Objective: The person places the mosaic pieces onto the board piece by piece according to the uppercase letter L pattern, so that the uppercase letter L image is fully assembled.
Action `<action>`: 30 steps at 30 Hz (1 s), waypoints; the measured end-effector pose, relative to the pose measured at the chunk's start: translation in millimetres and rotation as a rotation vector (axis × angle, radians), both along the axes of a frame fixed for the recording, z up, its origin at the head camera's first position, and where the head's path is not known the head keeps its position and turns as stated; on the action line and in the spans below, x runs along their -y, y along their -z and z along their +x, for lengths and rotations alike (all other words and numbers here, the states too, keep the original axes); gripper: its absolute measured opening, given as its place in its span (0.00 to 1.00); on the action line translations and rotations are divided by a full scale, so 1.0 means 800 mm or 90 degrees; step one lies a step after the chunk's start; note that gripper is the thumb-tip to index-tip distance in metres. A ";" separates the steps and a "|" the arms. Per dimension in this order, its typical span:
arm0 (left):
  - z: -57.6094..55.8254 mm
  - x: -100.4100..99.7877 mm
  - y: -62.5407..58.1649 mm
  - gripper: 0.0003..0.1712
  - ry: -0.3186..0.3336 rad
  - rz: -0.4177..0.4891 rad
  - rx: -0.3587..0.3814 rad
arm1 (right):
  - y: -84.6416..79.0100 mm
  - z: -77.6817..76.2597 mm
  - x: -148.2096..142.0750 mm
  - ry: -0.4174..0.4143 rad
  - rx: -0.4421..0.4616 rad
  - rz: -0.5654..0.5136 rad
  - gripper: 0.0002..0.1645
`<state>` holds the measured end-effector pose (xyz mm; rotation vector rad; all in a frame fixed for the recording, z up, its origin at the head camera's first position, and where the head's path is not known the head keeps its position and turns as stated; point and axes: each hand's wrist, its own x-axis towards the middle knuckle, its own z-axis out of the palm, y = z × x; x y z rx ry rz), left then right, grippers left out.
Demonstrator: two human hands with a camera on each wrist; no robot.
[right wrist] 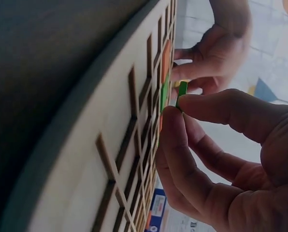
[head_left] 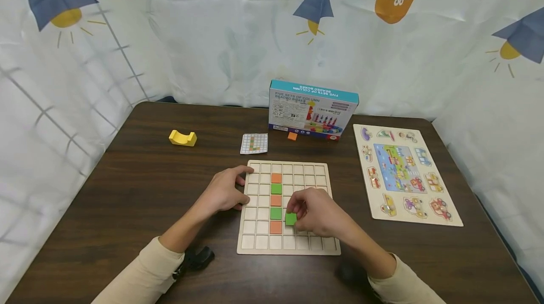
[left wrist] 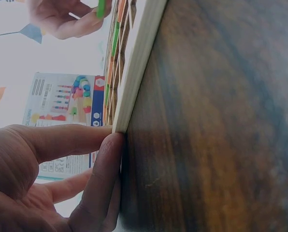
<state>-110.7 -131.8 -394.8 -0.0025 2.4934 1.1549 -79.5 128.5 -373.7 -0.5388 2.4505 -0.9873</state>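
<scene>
A wooden grid board (head_left: 302, 243) lies on the table. One of its columns holds several square tiles, alternating orange (head_left: 276, 227) and green (head_left: 276, 213). With thumb and fingertips, my left hand (head_left: 225, 190) grips the board's left edge, which the left wrist view shows close up (left wrist: 134, 72). My right hand (head_left: 320, 214) pinches a green tile (head_left: 291, 219) between thumb and finger, over the cells just right of that column. Seen from the right wrist, this green tile (right wrist: 182, 89) is tilted and raised off the board.
Behind the board lie a small pattern card (head_left: 254, 144) and a loose orange tile (head_left: 292, 136), next to a standing toy box (head_left: 312, 110). A yellow curved block (head_left: 182, 138) sits at the back left. To the right lies a picture puzzle board (head_left: 408, 176).
</scene>
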 end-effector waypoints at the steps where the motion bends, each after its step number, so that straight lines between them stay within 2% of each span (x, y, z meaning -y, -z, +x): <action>1: 0.000 0.000 0.000 0.43 0.000 0.000 0.000 | 0.001 0.001 0.001 -0.004 0.001 0.002 0.16; 14: 0.000 0.000 0.001 0.43 0.002 -0.003 -0.006 | 0.006 0.007 0.005 -0.045 -0.012 0.021 0.16; 30: 0.000 0.000 0.000 0.43 -0.003 -0.001 -0.003 | 0.006 0.008 0.008 -0.045 -0.016 0.032 0.16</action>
